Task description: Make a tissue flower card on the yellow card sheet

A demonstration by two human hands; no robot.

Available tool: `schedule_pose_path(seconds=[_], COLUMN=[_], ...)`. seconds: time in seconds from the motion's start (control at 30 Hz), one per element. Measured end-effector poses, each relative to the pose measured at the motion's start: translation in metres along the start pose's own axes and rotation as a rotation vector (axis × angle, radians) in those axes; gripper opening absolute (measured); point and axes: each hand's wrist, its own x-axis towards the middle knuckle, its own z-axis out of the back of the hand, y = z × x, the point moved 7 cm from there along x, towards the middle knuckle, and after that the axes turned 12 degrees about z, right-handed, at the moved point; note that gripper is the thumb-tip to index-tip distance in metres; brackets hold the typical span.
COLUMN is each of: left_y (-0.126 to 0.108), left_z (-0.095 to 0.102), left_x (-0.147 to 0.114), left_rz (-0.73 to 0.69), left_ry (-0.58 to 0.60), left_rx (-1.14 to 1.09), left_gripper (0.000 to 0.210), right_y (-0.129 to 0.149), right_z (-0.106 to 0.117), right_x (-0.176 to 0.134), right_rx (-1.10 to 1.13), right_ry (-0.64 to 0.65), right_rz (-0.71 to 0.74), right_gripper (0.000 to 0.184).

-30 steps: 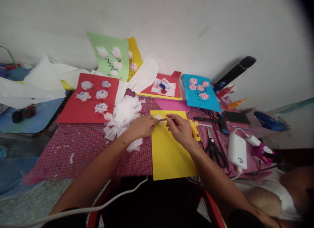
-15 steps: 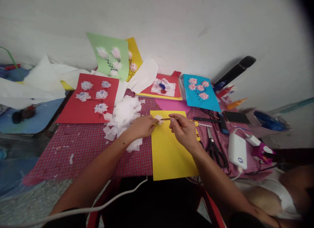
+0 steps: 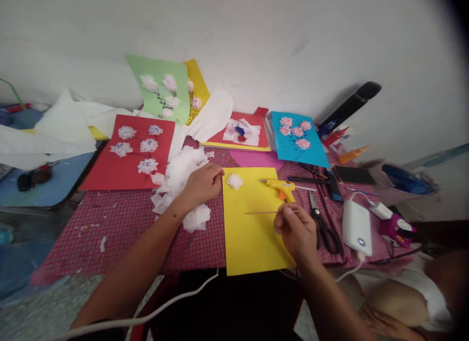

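Observation:
A thin brown stick is pinched in my right hand, its free end pointing left over the yellow sheet. Near the sheet's upper left corner sits a white tissue-paper flower, untouched by either hand. My left hand is just left of that corner, over a pile of white tissue pieces. Its fingers are curled, and anything inside them is hidden. A yellow glue gun lies across the sheet's upper right side, just beyond my right hand.
Right of the sheet lie black-handled scissors, a white power bank and a phone. Red, green and blue flower cards stand or lie along the back. A white cable crosses in front of me.
My right hand has drawn back toward me and right with the stick, away from the flower. My left hand has left the flower, moving slightly left. The glue gun is now uncovered.

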Motion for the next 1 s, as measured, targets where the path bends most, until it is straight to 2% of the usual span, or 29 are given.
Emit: schedule_pose_path(seconds=[0.07,0.13,0.5,0.63,0.87,1.0], left_y=[0.002,0.002,-0.008,-0.009,-0.007,-0.01], left_z=[0.0,-0.002,-0.023,-0.028,-0.023,-0.033], left_x=[0.001,0.001,-0.003,-0.004,-0.001,-0.004], left_rz=[0.007,-0.007,-0.24,-0.261,-0.198,-0.203], left_ry=[-0.028,-0.039,0.098,0.131,0.06,0.152], left_rx=[0.003,0.018,0.128,0.162,0.066,0.146], left_gripper=[0.026,0.03,0.032,0.033,0.03,0.052], right_y=[-0.021,-0.032,-0.041,-0.043,-0.044,-0.045], right_z=[0.011,0.017,0.018,0.019,0.021,0.02], right_x=[-0.014,-0.023,-0.03,-0.03,-0.028,-0.029], right_rx=[0.088,0.149,0.122,0.131,0.233,0.236], right_ry=[-0.019,-0.029,0.071,0.085,0.03,0.056], right_rz=[-0.145,-0.203,-0.211,-0.207,-0.265,-0.276], right_gripper=[0.024,0.025,0.021,0.019,0.023,0.024])
